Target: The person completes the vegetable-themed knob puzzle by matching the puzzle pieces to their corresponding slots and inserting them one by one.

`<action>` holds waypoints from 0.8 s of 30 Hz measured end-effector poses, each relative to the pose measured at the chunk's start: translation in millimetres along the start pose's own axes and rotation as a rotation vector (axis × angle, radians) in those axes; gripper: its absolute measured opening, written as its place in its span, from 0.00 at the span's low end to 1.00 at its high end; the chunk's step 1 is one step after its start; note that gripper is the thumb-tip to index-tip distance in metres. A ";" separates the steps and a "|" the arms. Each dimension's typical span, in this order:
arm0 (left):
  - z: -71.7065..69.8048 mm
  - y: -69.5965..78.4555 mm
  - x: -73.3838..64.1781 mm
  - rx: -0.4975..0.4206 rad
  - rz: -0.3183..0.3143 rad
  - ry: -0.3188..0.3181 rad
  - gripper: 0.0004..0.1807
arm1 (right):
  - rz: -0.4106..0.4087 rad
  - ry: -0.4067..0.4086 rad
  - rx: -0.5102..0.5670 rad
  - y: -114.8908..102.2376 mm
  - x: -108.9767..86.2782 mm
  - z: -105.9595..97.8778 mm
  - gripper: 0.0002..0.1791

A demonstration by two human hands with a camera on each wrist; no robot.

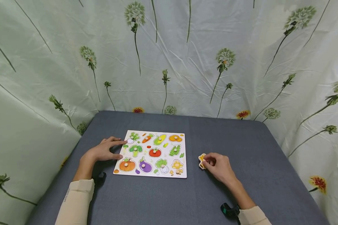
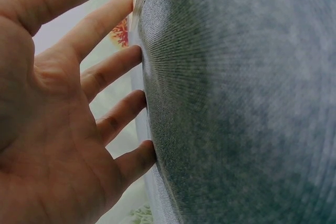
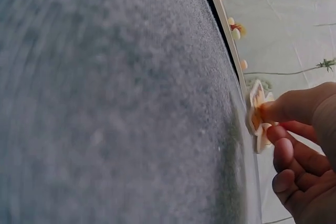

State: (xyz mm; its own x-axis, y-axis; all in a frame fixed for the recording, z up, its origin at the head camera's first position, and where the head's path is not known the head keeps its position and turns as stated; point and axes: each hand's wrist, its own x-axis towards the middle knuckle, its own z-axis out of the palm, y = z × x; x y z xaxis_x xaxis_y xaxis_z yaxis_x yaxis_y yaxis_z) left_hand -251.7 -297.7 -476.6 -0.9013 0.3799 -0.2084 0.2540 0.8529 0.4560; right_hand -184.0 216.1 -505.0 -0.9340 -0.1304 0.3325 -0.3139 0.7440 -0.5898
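Note:
A white wooden vegetable puzzle board (image 1: 166,157) lies on the table, bearing several knobbed vegetable pieces. My left hand (image 1: 103,150) rests at its left edge, fingers extended, with the thumb and index finger touching the board. In the left wrist view the left hand's (image 2: 63,129) fingers are spread and nearly straight. Right of the board, my right hand (image 1: 219,167) pinches a mushroom puzzle piece (image 1: 202,161) between thumb and fingers. In the right wrist view the mushroom piece (image 3: 256,109) stands tilted, partly hidden by the fingertips. A mushroom picture (image 1: 177,165) shows in the board's lower right corner.
A dark grey cloth covers the table (image 1: 157,200). Behind it and at the sides hangs a pale curtain (image 1: 186,56) printed with dandelions. A black device (image 1: 230,210) is strapped at my right wrist, and another dark one (image 1: 100,175) at the left.

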 end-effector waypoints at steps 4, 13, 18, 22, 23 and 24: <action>-0.7 0.6 -0.9 -0.006 0.001 0.002 0.43 | -0.022 0.036 0.005 -3.4 1.6 1.3 0.06; -1.6 3.2 0.0 0.003 0.003 -0.004 0.43 | -0.027 0.052 0.055 -14.4 7.2 4.8 0.07; -1.9 3.7 -0.6 0.000 0.000 -0.003 0.43 | -0.003 0.012 0.121 -21.3 9.4 6.8 0.07; -1.1 3.5 -0.1 0.002 -0.004 -0.006 0.44 | 0.015 -0.014 0.160 -26.3 10.5 9.0 0.07; -1.0 3.7 0.0 0.001 -0.005 -0.007 0.44 | 0.016 -0.015 0.158 -27.1 10.9 10.0 0.07; -0.9 3.9 0.0 0.001 -0.007 -0.008 0.44 | 0.018 -0.017 0.162 -28.0 11.3 11.0 0.07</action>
State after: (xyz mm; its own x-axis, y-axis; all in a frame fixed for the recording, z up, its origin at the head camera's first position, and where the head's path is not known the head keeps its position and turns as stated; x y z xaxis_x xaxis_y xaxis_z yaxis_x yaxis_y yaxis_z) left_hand -251.0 -294.8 -474.1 -0.9001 0.3771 -0.2182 0.2485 0.8558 0.4538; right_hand -187.6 186.6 -492.8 -0.9421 -0.1299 0.3093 -0.3191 0.6313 -0.7068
